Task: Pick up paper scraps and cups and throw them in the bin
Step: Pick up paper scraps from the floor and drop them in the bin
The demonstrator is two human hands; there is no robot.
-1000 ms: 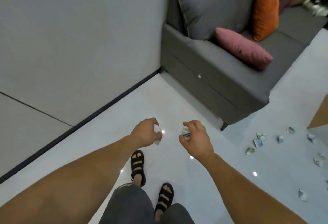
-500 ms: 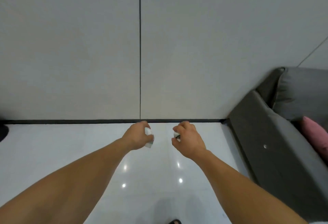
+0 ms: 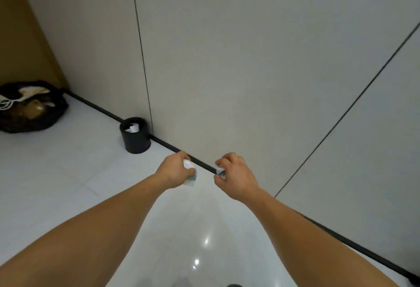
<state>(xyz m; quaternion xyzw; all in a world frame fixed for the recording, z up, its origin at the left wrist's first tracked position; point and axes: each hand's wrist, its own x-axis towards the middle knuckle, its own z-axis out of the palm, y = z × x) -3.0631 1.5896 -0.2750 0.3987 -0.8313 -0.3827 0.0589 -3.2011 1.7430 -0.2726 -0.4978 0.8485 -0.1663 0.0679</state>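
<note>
Both arms reach forward over a glossy white floor toward a pale panelled wall. The left hand is curled closed around a scrap of white paper with some greenish print, which pokes out between thumb and fingers and below the fist. The right hand is also curled, its thumb and fingers pinching a smaller scrap; most of that piece is hidden in the grip. The two hands are held near each other at about the same height, apart and not touching, in front of the black skirting that runs along the foot of the wall. The bin, a small black round tub, stands upright on the floor against the skirting, ahead and to the left of the left hand and well apart from both hands. White paper shows inside its open top. Farther left, by a brown panel, a black bag lies open on the floor with mixed rubbish in it.
</note>
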